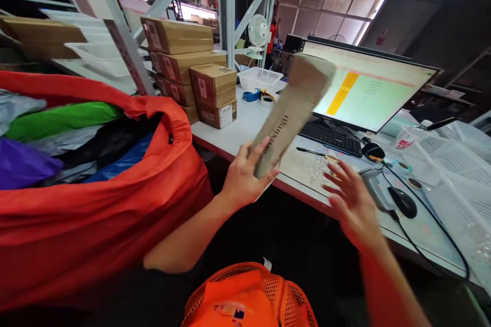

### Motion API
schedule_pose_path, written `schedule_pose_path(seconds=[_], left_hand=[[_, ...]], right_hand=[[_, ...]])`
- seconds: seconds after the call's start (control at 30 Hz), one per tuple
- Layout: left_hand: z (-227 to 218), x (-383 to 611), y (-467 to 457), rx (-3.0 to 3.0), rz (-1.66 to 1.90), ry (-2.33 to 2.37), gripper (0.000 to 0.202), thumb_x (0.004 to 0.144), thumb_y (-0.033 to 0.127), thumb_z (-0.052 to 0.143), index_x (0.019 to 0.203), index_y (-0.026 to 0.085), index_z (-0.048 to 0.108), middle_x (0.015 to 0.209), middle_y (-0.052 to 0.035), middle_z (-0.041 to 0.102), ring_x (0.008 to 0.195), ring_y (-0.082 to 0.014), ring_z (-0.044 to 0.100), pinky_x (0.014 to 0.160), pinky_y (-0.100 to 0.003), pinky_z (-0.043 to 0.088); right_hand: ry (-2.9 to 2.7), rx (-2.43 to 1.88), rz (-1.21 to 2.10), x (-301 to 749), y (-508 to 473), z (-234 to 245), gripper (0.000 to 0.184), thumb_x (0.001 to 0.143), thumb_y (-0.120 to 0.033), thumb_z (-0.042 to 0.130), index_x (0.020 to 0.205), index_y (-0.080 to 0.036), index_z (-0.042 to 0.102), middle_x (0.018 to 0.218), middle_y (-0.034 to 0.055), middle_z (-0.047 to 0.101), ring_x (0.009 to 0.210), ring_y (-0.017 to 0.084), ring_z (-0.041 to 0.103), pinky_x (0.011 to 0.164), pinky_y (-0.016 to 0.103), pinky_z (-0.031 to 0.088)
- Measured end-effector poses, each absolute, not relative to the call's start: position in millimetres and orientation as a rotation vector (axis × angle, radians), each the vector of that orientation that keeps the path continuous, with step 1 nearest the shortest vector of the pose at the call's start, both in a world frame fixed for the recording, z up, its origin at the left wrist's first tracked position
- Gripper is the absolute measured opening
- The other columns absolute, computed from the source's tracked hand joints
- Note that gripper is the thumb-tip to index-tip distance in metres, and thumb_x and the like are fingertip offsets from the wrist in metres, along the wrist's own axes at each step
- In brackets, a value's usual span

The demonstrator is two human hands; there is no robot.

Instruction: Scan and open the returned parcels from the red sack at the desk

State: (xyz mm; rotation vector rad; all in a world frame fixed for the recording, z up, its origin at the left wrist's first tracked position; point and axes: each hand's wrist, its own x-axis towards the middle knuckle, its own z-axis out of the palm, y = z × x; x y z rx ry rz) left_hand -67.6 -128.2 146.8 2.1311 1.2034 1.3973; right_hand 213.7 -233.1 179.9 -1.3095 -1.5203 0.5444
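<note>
A long, flat cardboard box (293,107) with dark lettering on its side is tilted up in front of the monitor. My left hand (245,176) grips its lower end, fingers and thumb on opposite sides. Over the table's front edge, my right hand (351,196) holds nothing, and its fingers are spread. Beside that hand lie a grey handheld scanner (376,189) and a black mouse (402,202). A black pen (310,152) rests on the table beyond my hands.
Stacked brown boxes (180,69) stand on the table's left part. A large red sack (153,189) full of plastic parcels is at the left. The monitor (368,84) and keyboard (330,138) sit ahead, with white baskets (448,153) at the right. Cables cross the right side.
</note>
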Motion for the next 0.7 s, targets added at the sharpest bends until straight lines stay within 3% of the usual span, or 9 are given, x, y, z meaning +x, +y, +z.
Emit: schedule_pose_path(seconds=[0.03,0.1,0.2,0.3,0.4,0.53,0.7], left_hand=[[148.8,-61.5,-137.5,2.181,1.362,1.193,0.077,0.097,0.065,0.071,0.164,0.033,0.052,0.157,-0.013,0.054,0.141,-0.0362,0.06,0.121,-0.049,0.05],[153.1,-55.4,-149.4,2.236,1.282,1.157,0.07,0.1,0.064,0.066,0.161,0.03,0.056,0.158,-0.0148,0.055,0.141,-0.0369,0.062,0.12,-0.049,0.051],[160.7,-61.5,-151.5,2.225,1.132,1.136,0.049,0.107,0.056,0.054,0.142,0.024,0.066,0.141,-0.0149,0.07,0.127,-0.0344,0.07,0.109,-0.045,0.055],[167.0,-72.3,-142.4,2.204,1.01,1.153,0.033,0.107,0.051,0.051,0.116,0.025,0.068,0.109,-0.0098,0.078,0.101,-0.0314,0.076,0.089,-0.041,0.055],[169.3,-73.4,-130.8,2.147,0.985,1.143,0.028,0.104,0.05,0.051,0.101,0.025,0.065,0.088,-0.0047,0.075,0.078,-0.0256,0.07,0.073,-0.037,0.046],[175.4,-69.5,-119.6,2.006,1.035,1.062,0.032,0.099,0.052,0.056,0.084,0.024,0.06,0.067,0.0008,0.059,0.063,-0.0186,0.054,0.062,-0.032,0.038],[199.8,-102.6,-97.4,1.637,1.286,1.003,0.044,0.09,0.06,0.07,0.077,0.023,0.05,0.062,0.0046,0.046,0.054,-0.012,0.04,0.051,-0.023,0.031]], right_hand=[[-1.511,-1.216,0.669,190.9,-209.7,173.1,0.095,0.088,-0.072,0.077,0.169,-0.042,0.036,0.17,0.0159,0.049,0.146,0.041,0.06,0.106,0.061,0.063],[-1.41,-1.067,0.833,153.1,-170.3,162.0,0.106,0.085,-0.079,0.075,0.17,-0.035,0.03,0.169,0.018,0.048,0.148,0.04,0.057,0.112,0.058,0.06],[-1.215,-1.011,1.009,125.9,-141.9,149.8,0.097,0.085,-0.072,0.08,0.163,-0.035,0.036,0.163,0.0134,0.055,0.144,0.036,0.061,0.11,0.053,0.062],[-1.071,-1.019,1.164,124.3,-138.9,138.3,0.083,0.085,-0.062,0.083,0.155,-0.035,0.046,0.155,0.0103,0.061,0.135,0.035,0.067,0.094,0.048,0.069],[-0.996,-0.982,1.181,128.9,-137.1,127.3,0.07,0.084,-0.055,0.084,0.144,-0.031,0.057,0.138,0.0087,0.071,0.121,0.031,0.073,0.085,0.043,0.07],[-0.924,-0.962,1.086,139.9,-124.4,109.0,0.058,0.08,-0.051,0.085,0.129,-0.026,0.067,0.122,0.0067,0.077,0.102,0.026,0.075,0.081,0.039,0.068],[-0.826,-1.189,0.934,177.8,-109.7,69.5,0.044,0.07,-0.057,0.079,0.096,-0.023,0.069,0.086,0.0066,0.078,0.077,0.025,0.074,0.074,0.041,0.066]])
